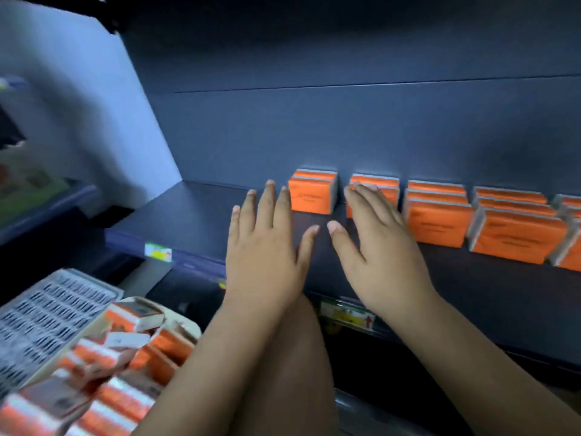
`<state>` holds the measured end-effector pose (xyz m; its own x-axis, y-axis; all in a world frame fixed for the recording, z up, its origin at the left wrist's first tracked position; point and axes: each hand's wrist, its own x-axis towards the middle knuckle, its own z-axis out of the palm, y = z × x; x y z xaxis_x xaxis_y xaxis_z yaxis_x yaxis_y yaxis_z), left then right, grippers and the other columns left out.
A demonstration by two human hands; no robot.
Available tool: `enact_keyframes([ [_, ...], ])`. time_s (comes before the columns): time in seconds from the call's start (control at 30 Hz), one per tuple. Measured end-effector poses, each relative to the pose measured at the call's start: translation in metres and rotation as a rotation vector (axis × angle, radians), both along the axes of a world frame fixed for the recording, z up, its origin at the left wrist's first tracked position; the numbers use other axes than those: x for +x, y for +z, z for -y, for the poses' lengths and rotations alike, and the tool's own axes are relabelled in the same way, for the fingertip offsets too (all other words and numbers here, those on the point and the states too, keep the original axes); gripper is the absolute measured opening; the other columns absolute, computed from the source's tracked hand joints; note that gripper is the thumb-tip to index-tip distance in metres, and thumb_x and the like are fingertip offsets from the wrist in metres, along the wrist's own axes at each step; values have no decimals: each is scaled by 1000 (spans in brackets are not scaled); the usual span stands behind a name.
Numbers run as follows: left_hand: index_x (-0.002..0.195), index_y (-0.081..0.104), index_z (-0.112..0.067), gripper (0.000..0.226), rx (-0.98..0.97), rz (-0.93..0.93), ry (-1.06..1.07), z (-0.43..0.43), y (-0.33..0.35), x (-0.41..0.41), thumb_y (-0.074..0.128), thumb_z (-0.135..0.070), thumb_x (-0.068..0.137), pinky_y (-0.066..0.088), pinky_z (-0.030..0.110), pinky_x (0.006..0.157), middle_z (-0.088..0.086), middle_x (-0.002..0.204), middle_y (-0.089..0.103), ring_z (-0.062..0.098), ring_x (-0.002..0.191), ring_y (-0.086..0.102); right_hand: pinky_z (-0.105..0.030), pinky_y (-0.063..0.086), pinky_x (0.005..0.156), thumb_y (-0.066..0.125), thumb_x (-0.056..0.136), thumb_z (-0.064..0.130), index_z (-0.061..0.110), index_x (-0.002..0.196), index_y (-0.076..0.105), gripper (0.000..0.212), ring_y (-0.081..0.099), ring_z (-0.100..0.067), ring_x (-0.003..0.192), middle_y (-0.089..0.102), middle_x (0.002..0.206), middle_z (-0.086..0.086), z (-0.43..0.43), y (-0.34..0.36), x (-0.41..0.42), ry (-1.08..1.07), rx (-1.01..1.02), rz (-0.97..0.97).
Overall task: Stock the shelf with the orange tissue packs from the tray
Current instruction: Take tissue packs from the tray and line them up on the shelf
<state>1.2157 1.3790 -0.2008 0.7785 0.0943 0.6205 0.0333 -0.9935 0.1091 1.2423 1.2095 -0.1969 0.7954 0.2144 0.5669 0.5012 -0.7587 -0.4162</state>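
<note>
Lower left: white perforated crate (47,313), seen at its top only. Just right of it, a beige tray (188,326) holds loose orange tissue packs (132,316), heaped at mixed angles, some on edge. Blurred; no count possible.

Dark shelf (188,215) above the tray. On its front edge is a yellow-green price tag (158,251), print unreadable.

Your left hand (267,247) is flat over the shelf, fingers straight and spread, grip fully open, nothing in it. Its index finger is just beside the leftmost shelf stack (311,191); can't tell if it touches.

Your right hand (383,247) is also flat, fingers straight and close together, grip open and empty. The fingertips overlap the front of the second stack (382,180); contact unclear.

Further right, more orange packs stand in front-to-back rows: third row (437,215), fourth row (515,234), and a fifth cut off at the frame edge. Dark print on the pack faces is too blurred to read.

Second price tag (349,316) sits below your right wrist: yellow, red arrow, text illegible.
</note>
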Motion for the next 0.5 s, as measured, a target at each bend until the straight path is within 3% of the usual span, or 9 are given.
enact_keyframes([
  [0.17, 152, 46, -9, 71, 8, -12, 264, -99, -3, -90, 37, -59, 102, 32, 54, 119, 12, 160, 43, 38, 147, 38, -46, 25, 125, 34, 101, 53, 11, 154, 46, 69, 28, -26, 154, 41, 162, -6, -109, 8, -40, 276, -82, 60],
  [0.3, 152, 46, -7, 74, -56, -91, 486, -159, -25, -162, 32, -60, 102, 31, 53, 121, 13, 161, 43, 39, 149, 36, -53, 34, 119, 31, 99, 52, 8, 149, 50, 69, 36, -33, 150, 47, 157, -12, -191, -5, -77, 454, -95, 11],
  [0.5, 152, 43, -6, 78, -170, -236, 730, -212, -74, -234, 27, -62, 100, 27, 52, 123, 16, 160, 43, 39, 148, 36, -46, 37, 112, 46, 103, 44, 8, 134, 57, 49, 45, -34, 139, 56, 143, -12, -271, -45, -103, 612, -364, -100],
])
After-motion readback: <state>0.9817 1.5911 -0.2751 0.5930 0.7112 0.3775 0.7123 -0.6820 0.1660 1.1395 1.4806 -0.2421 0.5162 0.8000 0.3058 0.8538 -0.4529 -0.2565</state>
